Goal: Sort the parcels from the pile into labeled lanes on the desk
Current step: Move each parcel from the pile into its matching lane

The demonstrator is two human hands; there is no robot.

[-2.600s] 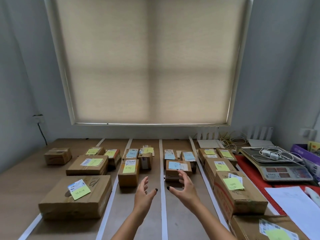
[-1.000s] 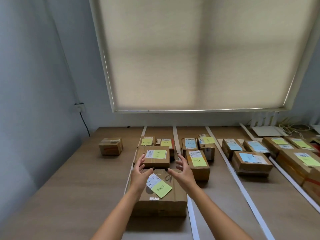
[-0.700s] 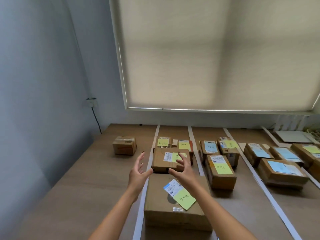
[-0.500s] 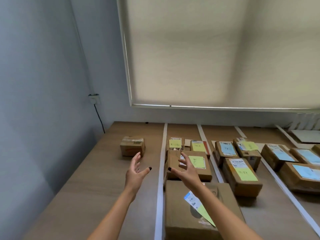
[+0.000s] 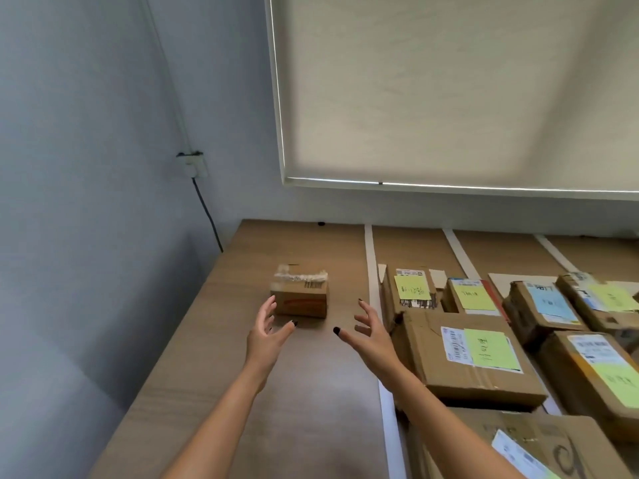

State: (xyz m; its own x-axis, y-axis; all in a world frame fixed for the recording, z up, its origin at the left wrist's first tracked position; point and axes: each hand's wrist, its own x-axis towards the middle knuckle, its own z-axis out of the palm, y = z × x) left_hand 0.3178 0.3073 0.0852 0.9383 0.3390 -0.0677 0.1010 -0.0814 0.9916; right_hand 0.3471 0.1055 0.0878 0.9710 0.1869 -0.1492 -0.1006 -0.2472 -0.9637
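Both hands have travelled leftward since the earlier frames, away from the lanes of labelled boxes and toward the lone small box (image 5: 300, 294) on the bare left part of the desk (image 5: 193, 357). That box sits by itself, left of the first white tape strip (image 5: 371, 271), with a barcode label and clear tape on its top.

Left hand (image 5: 268, 331) is spread wide, fingers straight and apart, its fingertips just at the box's near left corner; whether they touch it I cannot tell. Right hand (image 5: 366, 331) is also wide, fingers fanned and slightly bent, holding nothing, hovering near the box's right side but apart from it.

Right of the tape strip, cardboard parcels lie in rows, among them a large flat parcel (image 5: 470, 357) with a green sticky note (image 5: 489, 349) and a white shipping label. Behind the desk hangs a closed beige blind (image 5: 449, 88); a wall socket (image 5: 192, 164) with a dark cable sits on the left.
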